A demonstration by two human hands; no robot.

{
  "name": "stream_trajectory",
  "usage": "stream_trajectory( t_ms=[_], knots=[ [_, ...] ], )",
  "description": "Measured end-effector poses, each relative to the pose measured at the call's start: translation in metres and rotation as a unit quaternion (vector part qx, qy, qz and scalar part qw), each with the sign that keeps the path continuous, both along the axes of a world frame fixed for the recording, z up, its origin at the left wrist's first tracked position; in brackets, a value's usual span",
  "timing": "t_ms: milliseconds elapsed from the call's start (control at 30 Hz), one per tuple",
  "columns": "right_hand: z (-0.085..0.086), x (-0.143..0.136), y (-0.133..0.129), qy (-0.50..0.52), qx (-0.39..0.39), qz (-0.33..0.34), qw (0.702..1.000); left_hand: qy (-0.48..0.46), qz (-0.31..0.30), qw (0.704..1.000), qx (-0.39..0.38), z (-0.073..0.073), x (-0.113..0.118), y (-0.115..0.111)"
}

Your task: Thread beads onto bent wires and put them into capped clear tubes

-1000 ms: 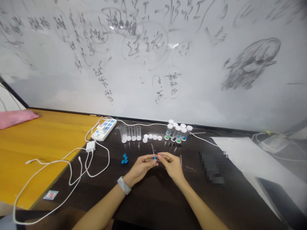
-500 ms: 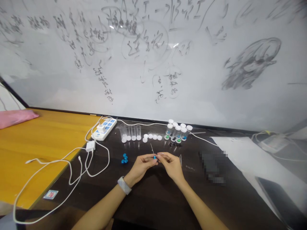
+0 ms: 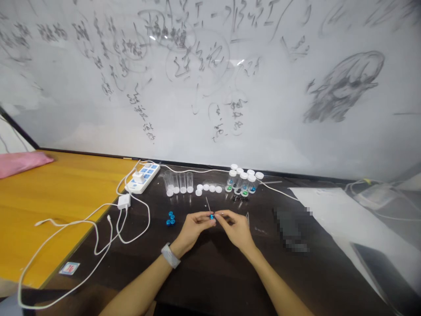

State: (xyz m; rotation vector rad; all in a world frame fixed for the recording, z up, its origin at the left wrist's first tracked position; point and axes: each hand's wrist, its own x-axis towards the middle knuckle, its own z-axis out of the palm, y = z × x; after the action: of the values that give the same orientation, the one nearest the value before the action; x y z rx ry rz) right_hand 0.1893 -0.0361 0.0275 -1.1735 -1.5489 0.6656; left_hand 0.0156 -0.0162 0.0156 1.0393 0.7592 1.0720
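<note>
Between finger and thumb, my left hand (image 3: 196, 226) pinches a small blue piece (image 3: 212, 217). A thin metal rod (image 3: 208, 204) sticks up above it. My right hand (image 3: 235, 226) is closed at the right side of the blue piece, with its fingertips close together; what they hold is too small to name. Several loose blue pieces (image 3: 170, 219) lie left of my left hand. Beyond the hands are several white caps (image 3: 212, 188), upright clear tubes (image 3: 183, 182), and capped tubes with coloured contents (image 3: 244, 183). Small black parts (image 3: 241, 199) lie in front of the capped tubes.
A white power strip (image 3: 143, 179) and looping white cables (image 3: 149, 215) are at the left. On the right lie a white sheet (image 3: 332, 219), a dark phone-like slab (image 3: 384, 274) and a blurred dark object (image 3: 291, 230). A whiteboard (image 3: 272, 145) stands behind the table.
My right fingertips have shifted slightly around the blue piece. The thin rod leans a little differently. My left hand has barely moved.
</note>
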Motion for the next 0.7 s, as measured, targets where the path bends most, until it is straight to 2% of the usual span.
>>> stream_trajectory(
  t_ms=[200,400,533,700],
  knots=[
    [0.000,0.006,0.002,-0.056,-0.005,0.003,0.998,0.028,0.027,0.999,0.017,-0.002,-0.001,0.001],
    [-0.001,0.008,0.003,-0.101,0.012,0.006,0.995,0.055,0.017,0.998,0.039,-0.002,-0.002,0.001],
    [-0.004,0.008,0.004,-0.091,-0.030,0.003,0.995,0.055,0.002,0.998,0.042,-0.001,-0.002,0.000],
    [-0.002,0.012,0.007,-0.075,-0.069,0.046,0.994,0.055,-0.021,0.998,0.038,0.001,-0.001,-0.001]
  ],
)
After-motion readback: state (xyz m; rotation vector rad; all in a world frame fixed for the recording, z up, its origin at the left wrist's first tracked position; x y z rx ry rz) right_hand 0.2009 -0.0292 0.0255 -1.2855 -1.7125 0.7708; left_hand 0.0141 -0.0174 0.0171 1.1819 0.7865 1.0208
